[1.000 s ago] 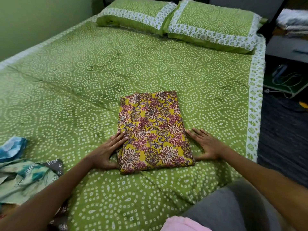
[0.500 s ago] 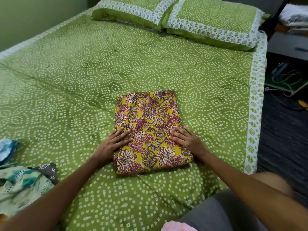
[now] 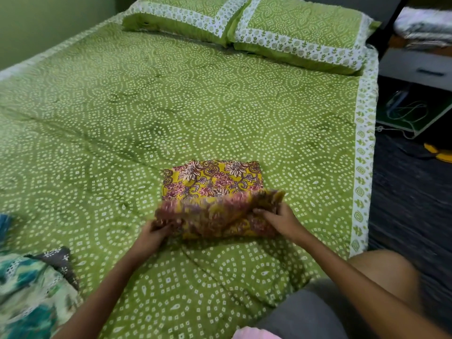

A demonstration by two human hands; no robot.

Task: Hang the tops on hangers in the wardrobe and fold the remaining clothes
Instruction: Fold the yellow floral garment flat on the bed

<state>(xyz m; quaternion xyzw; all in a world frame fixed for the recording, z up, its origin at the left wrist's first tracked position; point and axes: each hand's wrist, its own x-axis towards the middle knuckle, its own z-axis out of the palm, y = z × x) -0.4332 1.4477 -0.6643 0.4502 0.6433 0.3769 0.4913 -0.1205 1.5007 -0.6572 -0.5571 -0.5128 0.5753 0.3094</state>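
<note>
Folded garment: the yellow floral garment [image 3: 212, 182] sits on the bed [image 3: 220, 106], toward the near edge and a bit closer to the right edge than the left. Far half lies flat, near half is lifted up and blurry.
Left hand: the left hand [image 3: 154, 234] has fingers curled round the near-left corner of the raised flap, gripping it.
Right hand: the right hand [image 3: 278, 220] pinches the near-right corner of that same flap, thumb on top from what I can see.
Both hands: each one's got hold of the cloth, roughly level with each other, near half off the bedspread.
Other clothes: a teal and cream patterned pile [image 3: 29, 297] at the near-left corner of the bed, with a dark grey printed piece [image 3: 58, 259] poking out on top of it.
Pillows: two green pillows [image 3: 244, 28] side by side at the far edge.
Off the bed: a nightstand [image 3: 415, 67] past the far-right corner, cables [image 3: 408, 111] on the shelf below it.
Person: grey shorts [image 3: 305, 316] and a knee at the near-right corner.
</note>
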